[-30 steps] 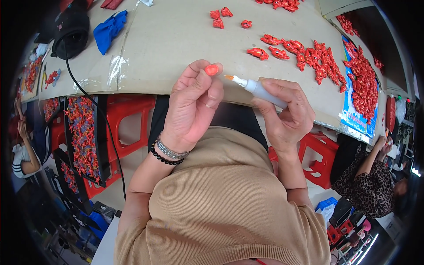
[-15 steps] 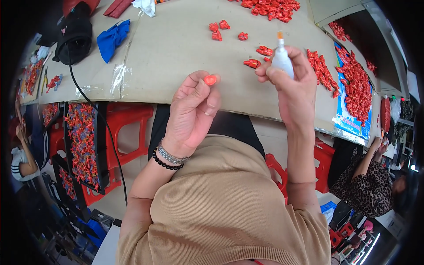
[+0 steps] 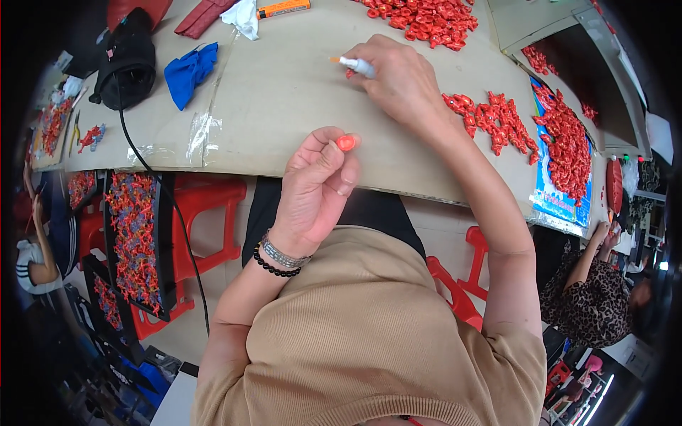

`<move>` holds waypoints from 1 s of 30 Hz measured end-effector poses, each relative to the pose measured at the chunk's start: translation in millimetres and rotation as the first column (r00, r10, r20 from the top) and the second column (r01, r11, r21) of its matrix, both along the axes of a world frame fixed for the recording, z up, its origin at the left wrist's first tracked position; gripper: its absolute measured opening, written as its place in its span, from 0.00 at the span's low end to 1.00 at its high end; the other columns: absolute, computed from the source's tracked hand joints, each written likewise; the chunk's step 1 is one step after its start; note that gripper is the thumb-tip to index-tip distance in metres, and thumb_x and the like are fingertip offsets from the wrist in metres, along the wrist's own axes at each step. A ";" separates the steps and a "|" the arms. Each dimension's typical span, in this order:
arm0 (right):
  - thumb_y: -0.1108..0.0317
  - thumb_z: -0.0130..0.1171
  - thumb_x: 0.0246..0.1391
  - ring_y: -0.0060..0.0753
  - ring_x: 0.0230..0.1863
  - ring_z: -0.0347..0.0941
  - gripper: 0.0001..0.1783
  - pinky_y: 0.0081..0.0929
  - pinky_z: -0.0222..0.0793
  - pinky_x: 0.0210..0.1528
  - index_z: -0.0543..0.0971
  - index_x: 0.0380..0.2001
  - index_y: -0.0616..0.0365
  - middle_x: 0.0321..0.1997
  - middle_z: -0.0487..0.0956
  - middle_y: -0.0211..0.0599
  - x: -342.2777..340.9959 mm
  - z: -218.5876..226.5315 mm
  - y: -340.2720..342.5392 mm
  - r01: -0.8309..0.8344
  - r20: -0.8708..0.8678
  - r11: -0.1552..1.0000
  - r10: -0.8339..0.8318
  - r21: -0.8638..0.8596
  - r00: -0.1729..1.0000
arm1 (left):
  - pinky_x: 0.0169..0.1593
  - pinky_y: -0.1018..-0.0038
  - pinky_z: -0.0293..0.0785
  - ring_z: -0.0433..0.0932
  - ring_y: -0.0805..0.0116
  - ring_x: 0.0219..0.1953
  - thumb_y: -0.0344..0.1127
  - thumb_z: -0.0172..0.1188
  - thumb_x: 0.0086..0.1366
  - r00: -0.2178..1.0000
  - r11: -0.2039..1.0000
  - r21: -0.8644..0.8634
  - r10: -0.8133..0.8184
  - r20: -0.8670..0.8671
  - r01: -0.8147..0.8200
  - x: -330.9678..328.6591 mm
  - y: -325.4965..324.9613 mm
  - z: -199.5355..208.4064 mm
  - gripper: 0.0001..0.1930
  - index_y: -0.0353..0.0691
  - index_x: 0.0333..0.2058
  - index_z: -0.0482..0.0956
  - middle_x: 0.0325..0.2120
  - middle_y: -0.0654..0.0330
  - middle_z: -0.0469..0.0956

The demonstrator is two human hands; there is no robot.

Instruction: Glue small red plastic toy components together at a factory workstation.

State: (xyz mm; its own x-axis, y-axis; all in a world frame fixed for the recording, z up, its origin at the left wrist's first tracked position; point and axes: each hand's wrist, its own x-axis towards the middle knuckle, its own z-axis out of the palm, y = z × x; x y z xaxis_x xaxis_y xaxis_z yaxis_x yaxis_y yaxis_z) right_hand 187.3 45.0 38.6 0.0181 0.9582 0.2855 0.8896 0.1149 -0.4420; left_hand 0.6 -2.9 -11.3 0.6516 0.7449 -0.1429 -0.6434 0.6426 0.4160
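Observation:
Between the thumb and fingers of my left hand (image 3: 307, 192) is a small round red plastic piece (image 3: 346, 143), its flat face up, held above the table's near edge. My right hand (image 3: 406, 82) reaches farther over the table, wrapped round a white squeeze bottle (image 3: 362, 67) with a thin orange tip pointing left. A bit of red shows just below the bottle at my right fingertips; whether I touch it I cannot tell. Several red plastic parts (image 3: 497, 122) lie to the right of my right forearm.
A heap of red parts (image 3: 433, 25) sits at the far side, another (image 3: 567, 145) on a blue sheet at right. At left are a blue cloth (image 3: 190, 74) and a black device (image 3: 126, 67) with a cable. Red stools (image 3: 213, 213) flank me; people work on both sides.
My right hand has moved up and left across the table, and the bottle has tipped from upright to pointing left. My left hand keeps its hold on the red piece.

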 end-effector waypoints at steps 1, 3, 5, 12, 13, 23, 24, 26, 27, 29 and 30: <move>0.75 0.64 0.46 0.46 0.37 0.76 0.13 0.39 0.71 0.40 0.83 0.38 0.56 0.37 0.79 0.38 -1.0 -1.8 1.0 0.000 0.089 1.000 0.002 -0.019 0.996 | 0.28 0.82 0.63 0.68 0.78 0.26 0.31 0.57 0.67 1.000 1.000 0.010 -0.008 -0.010 0.008 0.1 -0.1 0.5 0.06 0.40 0.42 0.74 0.41 0.59 0.76; 0.75 0.63 0.46 0.48 0.37 0.76 0.13 0.41 0.71 0.39 0.83 0.38 0.55 0.38 0.79 0.39 -2.4 -6.9 0.5 -0.004 0.177 0.999 0.011 -0.041 0.984 | 0.28 0.82 0.63 0.68 0.78 0.26 0.31 0.57 0.68 1.000 1.000 0.007 -0.006 -0.010 0.006 -0.4 0.1 0.2 0.06 0.40 0.42 0.74 0.41 0.59 0.76; 0.79 0.58 0.42 0.50 0.35 0.76 0.13 0.45 0.70 0.35 0.82 0.34 0.58 0.32 0.77 0.43 -1.5 -10.2 -3.4 -0.054 0.167 0.998 0.047 0.039 0.985 | 0.29 0.82 0.63 0.68 0.78 0.26 0.31 0.57 0.68 1.000 1.000 -0.001 -0.003 -0.011 0.003 -0.4 0.2 -0.8 0.06 0.39 0.42 0.74 0.41 0.58 0.76; 0.77 0.63 0.43 0.44 0.35 0.75 0.12 0.34 0.70 0.37 0.80 0.36 0.60 0.35 0.76 0.42 2.4 12.6 -46.6 0.024 -0.221 0.989 0.008 0.143 0.975 | 0.28 0.81 0.64 0.70 0.75 0.26 0.34 0.58 0.67 1.000 1.000 0.006 0.000 0.004 0.000 0.1 1.7 -1.5 0.09 0.39 0.44 0.74 0.39 0.60 0.80; 0.77 0.63 0.43 0.44 0.35 0.75 0.12 0.34 0.70 0.37 0.80 0.36 0.60 0.35 0.76 0.42 1.3 13.1 -56.2 0.022 -0.222 0.990 0.009 0.136 0.975 | 0.28 0.81 0.64 0.70 0.75 0.26 0.34 0.58 0.68 1.000 1.000 0.012 -0.009 0.003 0.009 0.1 1.3 -1.2 0.09 0.39 0.43 0.74 0.39 0.60 0.80; 0.83 0.66 0.40 0.21 0.38 0.76 0.14 0.22 0.72 0.45 0.82 0.35 0.62 0.34 0.81 0.30 -19.7 4.5 -111.4 0.117 -0.887 0.978 -0.208 -0.174 0.413 | 0.28 0.81 0.62 0.70 0.78 0.24 0.37 0.59 0.68 0.991 0.999 0.049 0.014 -0.136 -0.008 5.1 -10.7 6.5 0.10 0.39 0.43 0.75 0.35 0.63 0.79; 0.83 0.66 0.40 0.21 0.38 0.76 0.14 0.22 0.72 0.45 0.82 0.35 0.62 0.34 0.81 0.30 -18.4 1.8 -112.0 0.121 -0.888 0.977 -0.210 -0.175 0.410 | 0.27 0.81 0.62 0.69 0.78 0.24 0.38 0.59 0.68 0.987 0.998 0.061 0.021 -0.160 -0.011 6.0 -11.6 7.0 0.11 0.39 0.43 0.75 0.35 0.63 0.79; 0.84 0.66 0.41 0.20 0.37 0.77 0.13 0.21 0.73 0.44 0.81 0.35 0.63 0.35 0.82 0.32 -15.5 -5.8 -111.9 0.109 -0.887 0.993 -0.094 -0.050 0.453 | 0.27 0.81 0.61 0.69 0.78 0.23 0.39 0.59 0.68 0.982 0.997 0.073 0.025 -0.186 -0.011 7.2 -12.8 7.3 0.11 0.39 0.43 0.75 0.34 0.63 0.79; 0.84 0.66 0.41 0.20 0.37 0.77 0.13 0.21 0.73 0.44 0.81 0.35 0.63 0.35 0.82 0.32 -16.0 -5.4 -112.4 0.112 -0.888 0.992 -0.095 -0.049 0.450 | 0.27 0.82 0.61 0.68 0.78 0.23 0.40 0.59 0.68 0.980 0.996 0.089 0.032 -0.195 -0.015 7.5 -13.2 7.0 0.12 0.38 0.43 0.75 0.34 0.63 0.79; 0.85 0.65 0.43 0.21 0.35 0.78 0.11 0.21 0.74 0.43 0.80 0.33 0.65 0.34 0.83 0.33 -19.3 -3.1 -113.3 0.136 -0.917 0.988 -0.122 -0.075 0.380 | 0.26 0.82 0.60 0.68 0.79 0.23 0.40 0.59 0.68 0.978 0.994 0.107 0.037 -0.207 -0.015 8.3 -13.7 7.1 0.12 0.38 0.43 0.75 0.33 0.63 0.79; 0.85 0.65 0.43 0.21 0.35 0.78 0.11 0.21 0.74 0.43 0.80 0.33 0.65 0.34 0.83 0.33 -21.3 -2.9 -113.7 0.139 -0.918 0.988 -0.122 -0.074 0.378 | 0.26 0.82 0.60 0.68 0.79 0.22 0.41 0.59 0.68 0.977 0.994 0.110 0.040 -0.208 -0.018 8.8 -14.0 7.4 0.13 0.38 0.43 0.75 0.33 0.64 0.79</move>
State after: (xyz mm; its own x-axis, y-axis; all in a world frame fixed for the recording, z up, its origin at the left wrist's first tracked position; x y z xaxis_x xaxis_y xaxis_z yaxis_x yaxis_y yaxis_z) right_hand 166.0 -68.6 35.7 0.4010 0.9158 0.0236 -0.0527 0.0488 -0.9974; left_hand 9.4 -16.9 -3.9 0.5935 0.7815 -0.1925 -0.5525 0.5695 0.6086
